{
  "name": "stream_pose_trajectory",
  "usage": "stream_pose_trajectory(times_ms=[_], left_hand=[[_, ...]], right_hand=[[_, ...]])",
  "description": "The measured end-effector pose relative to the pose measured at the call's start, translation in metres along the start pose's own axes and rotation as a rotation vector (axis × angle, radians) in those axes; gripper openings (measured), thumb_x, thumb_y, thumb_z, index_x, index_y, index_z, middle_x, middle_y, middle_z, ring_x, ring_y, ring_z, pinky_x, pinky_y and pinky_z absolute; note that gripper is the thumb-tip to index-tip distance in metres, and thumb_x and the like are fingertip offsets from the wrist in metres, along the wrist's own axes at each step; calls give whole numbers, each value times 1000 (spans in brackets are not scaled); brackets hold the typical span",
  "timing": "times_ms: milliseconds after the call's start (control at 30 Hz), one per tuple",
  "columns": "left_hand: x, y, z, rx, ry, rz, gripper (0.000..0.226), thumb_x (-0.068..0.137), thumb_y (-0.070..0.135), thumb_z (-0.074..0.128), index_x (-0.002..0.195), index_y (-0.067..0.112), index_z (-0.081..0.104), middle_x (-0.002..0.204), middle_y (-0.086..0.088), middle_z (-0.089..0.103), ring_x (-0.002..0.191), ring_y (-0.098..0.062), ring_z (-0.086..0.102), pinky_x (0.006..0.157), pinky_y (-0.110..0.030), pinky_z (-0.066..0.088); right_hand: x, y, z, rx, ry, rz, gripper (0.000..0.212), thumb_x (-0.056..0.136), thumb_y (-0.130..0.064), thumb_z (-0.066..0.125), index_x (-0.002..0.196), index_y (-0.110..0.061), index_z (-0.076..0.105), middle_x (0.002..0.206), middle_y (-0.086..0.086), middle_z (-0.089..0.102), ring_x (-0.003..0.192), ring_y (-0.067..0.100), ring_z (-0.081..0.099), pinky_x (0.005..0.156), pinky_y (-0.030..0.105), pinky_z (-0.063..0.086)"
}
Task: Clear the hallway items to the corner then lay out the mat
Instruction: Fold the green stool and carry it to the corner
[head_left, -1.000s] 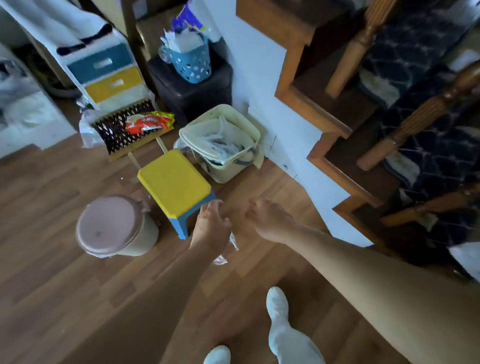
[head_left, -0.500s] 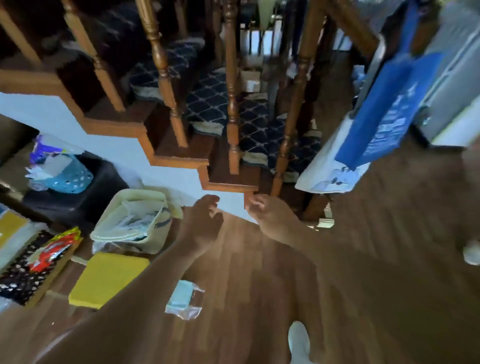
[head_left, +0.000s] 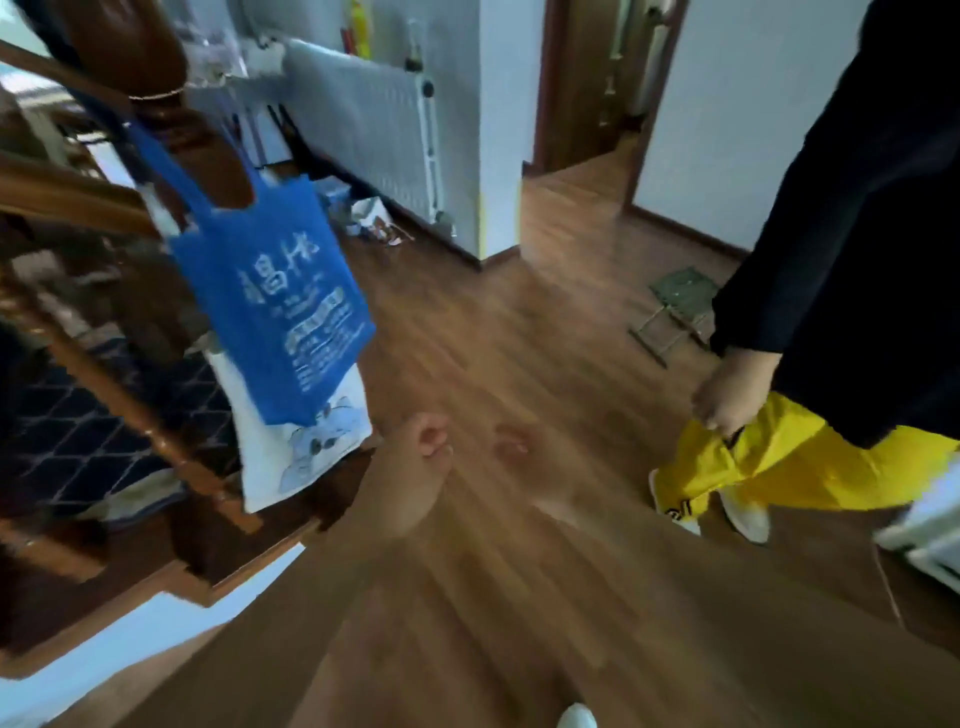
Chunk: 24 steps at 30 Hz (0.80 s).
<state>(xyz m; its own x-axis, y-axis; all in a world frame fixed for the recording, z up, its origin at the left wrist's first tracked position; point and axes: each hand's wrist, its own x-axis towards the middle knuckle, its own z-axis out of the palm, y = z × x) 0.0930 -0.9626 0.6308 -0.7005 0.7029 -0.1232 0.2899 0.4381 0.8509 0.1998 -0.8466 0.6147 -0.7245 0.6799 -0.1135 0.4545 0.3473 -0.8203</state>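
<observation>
A: Start at the left edge. What's there?

B: A wooden stair banister (head_left: 130, 410) with turned spindles, and dark patterned carpet on the steps behind it. A blue tote bag (head_left: 270, 291) with white lettering hangs from the newel post, and a white bag (head_left: 306, 447) with a cartoon print hangs just behind and below it.

A: And the wearer's hands?

B: The left hand (head_left: 415, 467) is out in front, near the lower corner of the white bag but not touching it. Its fingers are curled in loosely; the grip closes on nothing. The right hand (head_left: 514, 447) is heavily blurred over the wood floor (head_left: 493, 338). I cannot tell whether its grip is apart or together, though nothing shows in it.

A: Anything of the mat or the hallway items?

B: No mat that I can pick out. Some small clutter (head_left: 374, 218) lies on the floor at the foot of a white radiator (head_left: 374, 130), too blurred to name. Further right, a small green folding stool (head_left: 680, 306) stands on the floor near a doorway (head_left: 587, 78).

A: And the far right?

B: A second person in a dark top (head_left: 857, 208) and yellow trousers (head_left: 769, 467), with white shoes. One hand (head_left: 727, 395) of theirs hangs at the hip, touching the trousers. At the bottom edge, the tip of the wearer's own white shoe (head_left: 576, 719) shows.
</observation>
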Motion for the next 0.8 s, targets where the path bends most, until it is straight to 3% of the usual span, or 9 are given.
stream_pose_trajectory(times_ms=[33, 100, 200, 267, 433, 567, 700, 800], left_hand=[[19, 16, 22, 5, -38, 30, 31, 92, 9, 54, 122, 12, 55, 117, -4, 61, 97, -6, 54, 82, -15, 39], [52, 40, 58, 6, -68, 64, 29, 91, 7, 55, 120, 10, 55, 115, -6, 62, 96, -8, 55, 77, -11, 39], [94, 76, 110, 26, -142, 96, 28, 91, 8, 54, 120, 10, 56, 114, -7, 63, 98, -9, 55, 80, -15, 37], [120, 94, 137, 69, -191, 140, 30, 91, 10, 54, 122, 10, 55, 114, -5, 63, 98, -10, 55, 78, -14, 35], [193, 133, 185, 104, -279, 214, 32, 92, 14, 54, 124, 14, 54, 114, 0, 61, 97, -7, 55, 81, -19, 39], [268, 156, 214, 122, -303, 315, 30, 90, 12, 57, 120, 13, 58, 106, 1, 62, 97, -14, 61, 81, -21, 43], [350, 185, 240, 192, -339, 427, 29, 90, 19, 57, 119, 18, 59, 106, 5, 62, 93, -10, 61, 78, -21, 43], [407, 212, 264, 221, -395, 455, 28, 92, 20, 56, 119, 16, 59, 108, 4, 62, 95, -11, 60, 79, -23, 44]], right_hand=[[10, 15, -23, 20, 43, 11, 16, 89, -16, 53, 92, -18, 69, 96, 0, 68, 95, 18, 59, 77, 26, 40], [26, 31, -57, -53, 69, 71, 21, 90, -22, 53, 102, -19, 70, 105, 0, 69, 100, 16, 62, 78, 21, 43], [53, 55, -108, -51, 97, 151, 28, 92, -21, 51, 115, -14, 66, 117, 7, 67, 109, 24, 61, 91, 35, 49], [73, 73, -135, -22, 150, 179, 29, 93, -22, 51, 116, -12, 66, 117, 8, 67, 109, 24, 61, 91, 32, 48], [125, 101, -186, 23, 236, 246, 27, 92, -28, 54, 112, -13, 66, 108, 3, 68, 97, 14, 62, 78, 21, 43], [182, 118, -218, 79, 295, 291, 20, 92, -25, 52, 100, -15, 67, 91, -1, 66, 82, 13, 60, 66, 20, 42], [244, 132, -259, 108, 388, 347, 31, 94, -27, 51, 119, -12, 61, 117, 9, 64, 108, 25, 59, 85, 27, 44], [287, 143, -295, 6, 432, 375, 29, 96, -24, 47, 115, -8, 63, 114, 10, 65, 108, 26, 59, 83, 26, 41]])
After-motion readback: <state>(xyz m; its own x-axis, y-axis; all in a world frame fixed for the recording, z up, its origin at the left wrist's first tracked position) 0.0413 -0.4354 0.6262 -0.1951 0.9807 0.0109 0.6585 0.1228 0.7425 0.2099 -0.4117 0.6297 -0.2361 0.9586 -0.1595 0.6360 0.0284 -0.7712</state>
